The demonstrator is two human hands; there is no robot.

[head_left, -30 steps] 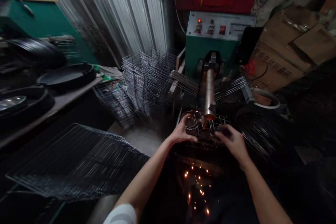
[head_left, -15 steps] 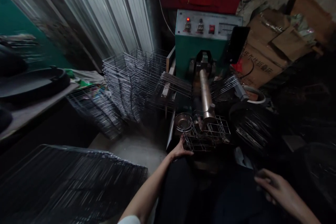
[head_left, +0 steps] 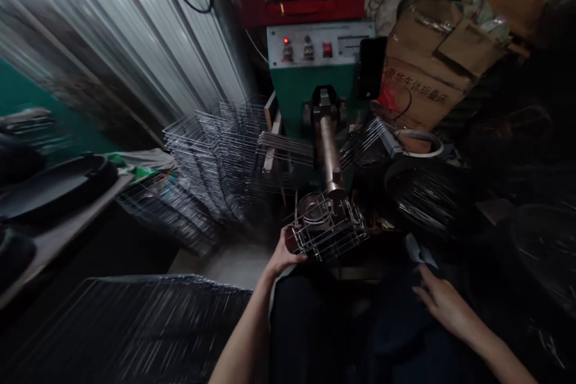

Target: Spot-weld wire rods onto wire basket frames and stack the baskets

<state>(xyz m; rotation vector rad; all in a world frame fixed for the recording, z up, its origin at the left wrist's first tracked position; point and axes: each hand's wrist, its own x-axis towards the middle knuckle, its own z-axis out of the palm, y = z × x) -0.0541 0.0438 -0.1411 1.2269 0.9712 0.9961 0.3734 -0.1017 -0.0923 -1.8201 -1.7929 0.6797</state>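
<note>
Workshop (head_left: 216, 42): 1 basin (head_left: 392, 175) holds rods (head_left: 423, 201); left grip (head_left: 283, 253) clasps wire rack (head_left: 333, 239); right grip (head_left: 443, 300) unclear.

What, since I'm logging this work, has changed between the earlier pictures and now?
The right hand has left the wire frame and moved down and right, near a pale object. The wire frame has turned and the sparks are gone. The left hand stays at its left side; the red light stays lit.
</note>
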